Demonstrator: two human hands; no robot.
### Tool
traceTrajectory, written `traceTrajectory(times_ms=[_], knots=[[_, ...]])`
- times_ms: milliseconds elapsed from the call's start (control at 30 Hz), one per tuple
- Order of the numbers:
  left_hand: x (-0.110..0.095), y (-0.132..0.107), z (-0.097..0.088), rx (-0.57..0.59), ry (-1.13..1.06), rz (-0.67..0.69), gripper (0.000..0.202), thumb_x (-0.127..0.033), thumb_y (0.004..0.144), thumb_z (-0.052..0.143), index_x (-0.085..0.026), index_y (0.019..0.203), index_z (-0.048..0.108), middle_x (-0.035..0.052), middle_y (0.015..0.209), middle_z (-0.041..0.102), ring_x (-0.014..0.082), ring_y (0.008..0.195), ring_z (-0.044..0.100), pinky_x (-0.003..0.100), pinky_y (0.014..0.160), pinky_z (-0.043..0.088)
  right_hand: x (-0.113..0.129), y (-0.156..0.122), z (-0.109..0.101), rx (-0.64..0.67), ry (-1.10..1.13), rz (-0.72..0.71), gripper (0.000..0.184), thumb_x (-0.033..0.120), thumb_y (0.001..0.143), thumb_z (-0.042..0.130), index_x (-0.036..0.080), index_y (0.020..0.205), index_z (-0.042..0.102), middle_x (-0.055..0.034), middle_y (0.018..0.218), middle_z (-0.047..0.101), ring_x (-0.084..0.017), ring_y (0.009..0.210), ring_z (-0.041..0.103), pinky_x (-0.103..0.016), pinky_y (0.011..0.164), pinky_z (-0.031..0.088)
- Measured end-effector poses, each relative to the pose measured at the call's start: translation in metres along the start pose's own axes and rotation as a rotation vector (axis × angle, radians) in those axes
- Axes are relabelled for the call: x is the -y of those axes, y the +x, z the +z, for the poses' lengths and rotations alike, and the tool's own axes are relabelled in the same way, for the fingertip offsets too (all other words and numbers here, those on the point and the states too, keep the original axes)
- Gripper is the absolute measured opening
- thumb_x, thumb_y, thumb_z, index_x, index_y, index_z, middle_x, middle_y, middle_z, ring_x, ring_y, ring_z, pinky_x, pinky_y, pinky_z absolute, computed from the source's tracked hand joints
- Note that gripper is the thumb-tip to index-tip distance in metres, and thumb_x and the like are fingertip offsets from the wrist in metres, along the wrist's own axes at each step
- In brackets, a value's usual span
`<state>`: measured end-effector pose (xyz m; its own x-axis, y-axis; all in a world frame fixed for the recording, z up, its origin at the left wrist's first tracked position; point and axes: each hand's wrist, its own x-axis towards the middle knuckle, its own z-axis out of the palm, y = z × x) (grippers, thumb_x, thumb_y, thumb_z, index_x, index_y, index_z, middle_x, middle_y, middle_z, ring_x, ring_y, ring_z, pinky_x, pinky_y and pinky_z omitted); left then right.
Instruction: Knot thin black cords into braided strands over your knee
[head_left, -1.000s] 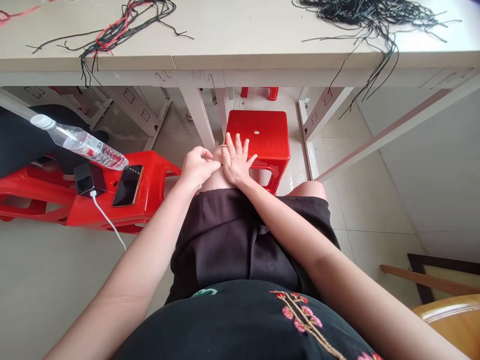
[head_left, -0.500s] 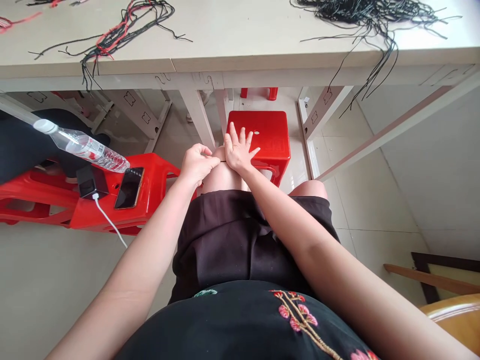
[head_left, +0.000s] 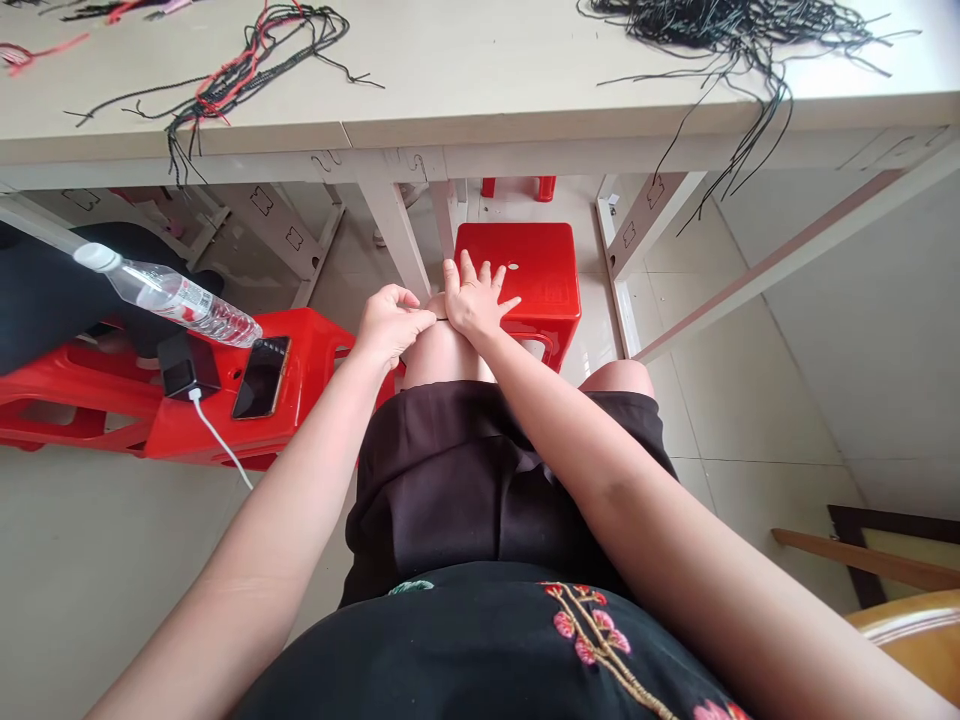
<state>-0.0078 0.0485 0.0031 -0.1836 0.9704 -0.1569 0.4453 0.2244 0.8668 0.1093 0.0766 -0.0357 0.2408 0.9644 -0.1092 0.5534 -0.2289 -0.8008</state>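
A short bit of thin black cord (head_left: pixel 442 319) lies across my bare left knee (head_left: pixel 435 352). My left hand (head_left: pixel 391 322) sits at the outer side of the knee, thumb and forefinger pinched on one end of the cord. My right hand (head_left: pixel 477 298) is stretched out with its fingers spread, the heel of the palm pressing on the inner side of the knee. Under that palm the cord runs out of sight.
Black and red cords (head_left: pixel 240 70) and a black cord bundle (head_left: pixel 712 30) lie on the table (head_left: pixel 465 85), ends hanging over its edge. A red stool (head_left: pixel 536 275) stands below. At left, another stool (head_left: pixel 304 360) holds a bottle (head_left: pixel 180 295), a phone (head_left: pixel 261 375) and a charger (head_left: pixel 186 365).
My right hand has slid slightly left over the knee, toward my left hand. The left hand has shifted a little left, its pinch still closed on the cord.
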Motion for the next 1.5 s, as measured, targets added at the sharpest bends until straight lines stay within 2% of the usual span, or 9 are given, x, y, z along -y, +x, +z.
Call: traceTrajectory(times_ms=[200, 400, 733, 967, 1300, 1400, 1500], knots=[[0.003, 0.004, 0.002, -0.002, 0.003, 0.024, 0.032, -0.011, 0.047, 0.064, -0.021, 0.073, 0.048, -0.0052, 0.054, 0.045, 0.0103, 0.049, 0.042, 0.023, 0.047, 0.033, 0.004, 0.004, -0.002, -0.032, 0.020, 0.049, 0.074, 0.068, 0.086, 0.015, 0.024, 0.143, 0.031, -0.0122, 0.152, 0.024, -0.035, 0.143, -0.002, -0.073, 0.100, -0.009], [0.005, 0.007, 0.001, 0.029, -0.008, 0.040, 0.032, -0.013, 0.047, 0.064, -0.021, 0.073, 0.048, -0.0066, 0.051, 0.043, 0.0092, 0.045, 0.040, 0.022, 0.044, 0.031, 0.004, 0.009, -0.003, 0.002, 0.016, 0.088, 0.076, 0.069, 0.085, 0.015, 0.020, 0.137, 0.043, -0.0138, 0.149, 0.031, -0.039, 0.142, 0.005, -0.074, 0.100, -0.008], [0.003, 0.001, 0.000, 0.071, -0.026, 0.045, 0.031, -0.014, 0.048, 0.065, -0.021, 0.073, 0.048, -0.0059, 0.054, 0.048, 0.0089, 0.046, 0.042, 0.021, 0.043, 0.033, 0.001, 0.014, -0.001, 0.007, 0.006, 0.123, 0.078, 0.071, 0.084, 0.012, 0.018, 0.119, 0.058, -0.0156, 0.129, 0.054, -0.041, 0.131, 0.031, -0.075, 0.101, 0.001], [0.004, -0.002, -0.004, 0.130, -0.033, 0.064, 0.030, -0.014, 0.052, 0.068, -0.020, 0.076, 0.051, -0.0032, 0.058, 0.055, 0.0122, 0.056, 0.054, 0.021, 0.046, 0.039, 0.001, 0.012, -0.003, 0.010, 0.022, 0.126, 0.077, 0.071, 0.083, 0.013, 0.019, 0.119, 0.057, -0.0150, 0.124, 0.058, -0.041, 0.126, 0.038, -0.075, 0.101, 0.006], [-0.001, -0.010, -0.014, 0.204, -0.087, 0.057, 0.025, -0.011, 0.058, 0.069, -0.018, 0.079, 0.055, -0.0035, 0.053, 0.054, 0.0094, 0.049, 0.050, 0.021, 0.049, 0.038, 0.002, 0.011, -0.004, 0.008, 0.035, 0.139, 0.078, 0.072, 0.082, 0.013, 0.020, 0.125, 0.053, -0.0150, 0.127, 0.056, -0.041, 0.127, 0.037, -0.075, 0.101, 0.004], [-0.001, -0.011, -0.019, 0.187, -0.083, 0.053, 0.025, -0.013, 0.057, 0.070, -0.017, 0.079, 0.058, -0.0015, 0.057, 0.057, 0.0108, 0.055, 0.053, 0.021, 0.050, 0.037, 0.002, 0.011, -0.004, 0.005, 0.032, 0.134, 0.078, 0.072, 0.083, 0.013, 0.020, 0.124, 0.054, -0.0151, 0.126, 0.057, -0.041, 0.127, 0.037, -0.074, 0.101, 0.003], [0.001, -0.012, -0.024, 0.185, -0.078, 0.077, 0.027, -0.013, 0.055, 0.071, -0.016, 0.080, 0.060, 0.0003, 0.069, 0.061, 0.0119, 0.068, 0.057, 0.023, 0.061, 0.043, 0.002, 0.010, -0.004, -0.002, 0.029, 0.128, 0.077, 0.071, 0.083, 0.013, 0.020, 0.123, 0.054, -0.0153, 0.124, 0.058, -0.040, 0.127, 0.037, -0.074, 0.101, 0.003]])
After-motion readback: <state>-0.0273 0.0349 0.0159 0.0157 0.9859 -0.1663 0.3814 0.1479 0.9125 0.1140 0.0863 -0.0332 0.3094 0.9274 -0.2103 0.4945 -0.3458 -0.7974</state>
